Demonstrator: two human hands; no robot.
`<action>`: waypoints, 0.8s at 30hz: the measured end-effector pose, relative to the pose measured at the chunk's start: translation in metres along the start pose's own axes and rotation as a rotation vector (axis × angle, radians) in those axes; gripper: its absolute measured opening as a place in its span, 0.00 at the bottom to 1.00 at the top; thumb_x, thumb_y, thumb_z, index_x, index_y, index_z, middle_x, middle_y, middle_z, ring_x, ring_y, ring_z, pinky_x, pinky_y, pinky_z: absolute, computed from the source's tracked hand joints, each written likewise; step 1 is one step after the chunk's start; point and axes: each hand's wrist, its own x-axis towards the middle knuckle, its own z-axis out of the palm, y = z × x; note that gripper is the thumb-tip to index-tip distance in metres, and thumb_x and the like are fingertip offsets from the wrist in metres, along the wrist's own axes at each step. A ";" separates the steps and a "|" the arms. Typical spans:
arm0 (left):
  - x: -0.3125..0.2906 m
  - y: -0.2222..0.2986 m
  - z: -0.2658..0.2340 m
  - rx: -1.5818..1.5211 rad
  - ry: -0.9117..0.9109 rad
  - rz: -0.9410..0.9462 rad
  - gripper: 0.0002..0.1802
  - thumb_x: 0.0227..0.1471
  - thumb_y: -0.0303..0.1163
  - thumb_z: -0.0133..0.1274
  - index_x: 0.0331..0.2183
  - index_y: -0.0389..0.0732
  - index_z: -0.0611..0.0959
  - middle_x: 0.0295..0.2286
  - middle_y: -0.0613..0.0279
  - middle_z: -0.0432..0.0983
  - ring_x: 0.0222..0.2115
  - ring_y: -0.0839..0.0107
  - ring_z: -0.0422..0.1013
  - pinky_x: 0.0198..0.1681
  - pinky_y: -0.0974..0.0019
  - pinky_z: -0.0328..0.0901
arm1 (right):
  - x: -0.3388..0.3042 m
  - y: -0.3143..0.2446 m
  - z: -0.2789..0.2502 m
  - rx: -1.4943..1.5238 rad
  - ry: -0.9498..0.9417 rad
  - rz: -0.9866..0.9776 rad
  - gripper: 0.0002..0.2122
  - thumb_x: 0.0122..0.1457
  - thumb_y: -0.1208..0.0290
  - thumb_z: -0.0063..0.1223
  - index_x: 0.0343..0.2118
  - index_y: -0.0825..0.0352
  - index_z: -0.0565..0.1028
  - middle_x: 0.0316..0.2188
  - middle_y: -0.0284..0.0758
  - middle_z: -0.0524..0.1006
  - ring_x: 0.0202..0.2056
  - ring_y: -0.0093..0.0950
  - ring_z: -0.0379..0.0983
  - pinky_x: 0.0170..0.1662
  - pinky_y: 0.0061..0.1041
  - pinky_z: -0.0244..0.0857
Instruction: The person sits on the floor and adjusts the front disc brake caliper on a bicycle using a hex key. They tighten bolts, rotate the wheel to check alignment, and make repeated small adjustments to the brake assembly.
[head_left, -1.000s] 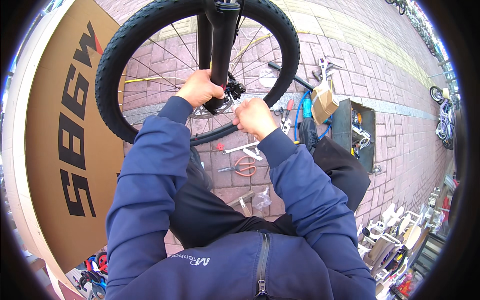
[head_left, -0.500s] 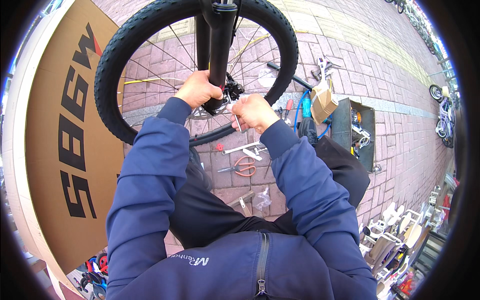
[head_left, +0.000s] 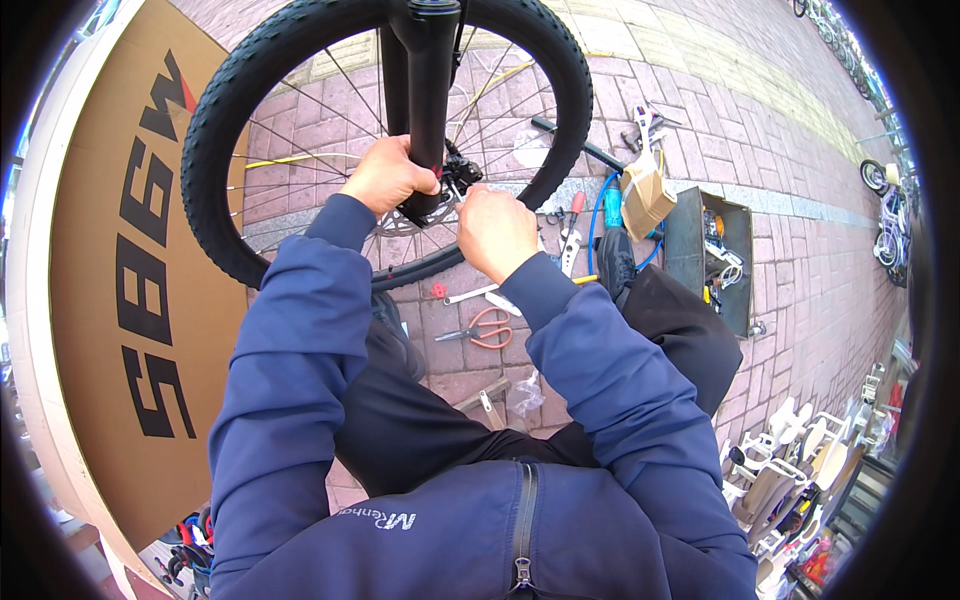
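A bicycle's black front fork [head_left: 431, 100] stands over a wheel with a knobbly tyre [head_left: 215, 215]. My left hand [head_left: 382, 177] is closed around the lower end of the fork leg. Just right of it, my right hand [head_left: 497, 228] is closed with its fingertips at the black brake caliper [head_left: 462, 172]. A thin silver rod-shaped tool is in that hand, mostly hidden by the fingers. Below the fork end, part of the brake disc [head_left: 402, 222] shows between the spokes.
On the paving lie orange-handled scissors [head_left: 490, 328], a wrench [head_left: 468, 295] and a clear plastic scrap [head_left: 525, 396]. To the right are a blue hose [head_left: 597, 215], a small cardboard piece [head_left: 647, 203] and an open metal toolbox [head_left: 685, 245]. A large cardboard box [head_left: 90, 300] stands at left.
My right hand has moved up and turned, bringing its fingertips to the brake caliper. The silver tool, earlier sticking out below it, is now mostly hidden. My left hand keeps its hold.
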 end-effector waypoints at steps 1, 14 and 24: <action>0.001 0.000 -0.001 0.010 -0.002 0.007 0.15 0.32 0.21 0.62 0.30 0.34 0.82 0.25 0.64 0.77 0.27 0.73 0.71 0.34 0.67 0.67 | 0.000 0.001 -0.001 0.310 -0.075 0.034 0.12 0.63 0.64 0.52 0.32 0.69 0.75 0.19 0.36 0.74 0.21 0.33 0.73 0.26 0.35 0.69; 0.001 0.003 -0.001 0.047 0.008 -0.007 0.14 0.31 0.22 0.62 0.29 0.34 0.83 0.24 0.63 0.78 0.26 0.73 0.72 0.33 0.68 0.67 | 0.007 -0.006 0.008 0.325 0.122 0.135 0.12 0.57 0.65 0.57 0.26 0.71 0.78 0.24 0.52 0.78 0.32 0.51 0.77 0.38 0.45 0.69; 0.003 -0.003 -0.003 0.048 0.000 -0.001 0.14 0.31 0.23 0.63 0.29 0.34 0.83 0.25 0.62 0.78 0.26 0.72 0.72 0.34 0.67 0.68 | 0.018 0.012 -0.008 1.487 -0.511 0.673 0.09 0.63 0.67 0.57 0.32 0.67 0.74 0.24 0.29 0.75 0.22 0.21 0.72 0.21 0.20 0.64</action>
